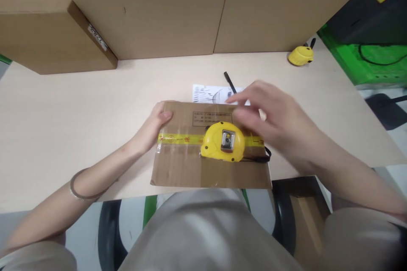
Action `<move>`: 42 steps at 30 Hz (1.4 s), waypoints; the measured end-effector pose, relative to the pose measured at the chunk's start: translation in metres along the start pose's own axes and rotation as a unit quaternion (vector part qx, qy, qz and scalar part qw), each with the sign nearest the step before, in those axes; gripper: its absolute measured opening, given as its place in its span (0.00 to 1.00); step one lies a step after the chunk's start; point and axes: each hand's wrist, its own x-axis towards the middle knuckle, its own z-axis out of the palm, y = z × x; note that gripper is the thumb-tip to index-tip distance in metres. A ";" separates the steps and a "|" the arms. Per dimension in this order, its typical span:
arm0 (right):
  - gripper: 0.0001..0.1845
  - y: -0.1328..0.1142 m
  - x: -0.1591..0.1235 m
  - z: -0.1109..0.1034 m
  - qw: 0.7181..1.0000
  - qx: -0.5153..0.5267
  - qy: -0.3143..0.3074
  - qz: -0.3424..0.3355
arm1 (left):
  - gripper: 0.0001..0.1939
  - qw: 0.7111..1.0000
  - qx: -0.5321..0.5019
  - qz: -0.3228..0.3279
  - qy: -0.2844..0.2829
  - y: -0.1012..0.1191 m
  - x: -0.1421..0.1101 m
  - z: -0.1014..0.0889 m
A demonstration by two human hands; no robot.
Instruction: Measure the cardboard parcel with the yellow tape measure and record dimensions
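Note:
A small brown cardboard box (178, 165) with yellow printed tape across it sits at the table's front edge. My left hand (160, 116) grips its far left corner, thumb on top and the other fingers hidden behind. On the box lies a yellow tape measure (211, 142) with a silver clip and a black wrist strap (262, 159). Over the far right corner of the box hovers my right hand (270, 112), slightly blurred, fingers apart and nothing visible in them. Just beyond the box is a paper with handwriting (206, 92), and a black pen (229, 80) rests on it, partly hidden by my right hand.
Large cardboard boxes (159, 12) line the back of the table (79, 110), with another carton (54, 38) at the left. A second yellow tape measure (300, 56) stands at the back right. Beyond the right edge is a green crate (375, 65). Chair armrests flank my lap.

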 end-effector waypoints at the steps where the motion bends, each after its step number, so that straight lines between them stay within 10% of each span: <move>1: 0.25 0.012 0.006 0.000 0.998 -0.006 0.003 0.069 | 0.18 0.999 -0.034 -0.024 -0.001 0.000 -0.001 0.005; 6: 0.23 0.080 0.033 0.031 0.947 -0.102 -0.107 0.286 | 0.20 0.987 -0.157 -0.026 0.010 -0.010 0.001 0.019; 16: 0.19 0.137 0.042 0.076 0.960 0.146 -0.058 0.231 | 0.22 0.989 -0.149 -0.013 0.010 -0.021 0.002 0.015; 25: 0.25 0.144 0.046 0.094 0.905 0.360 0.037 0.223 | 0.26 0.993 -0.115 -0.018 0.019 -0.023 0.001 0.009; 42: 0.19 0.131 0.048 0.098 0.891 0.376 0.008 0.255 | 0.24 0.986 -0.163 0.016 -0.011 -0.027 0.000 0.009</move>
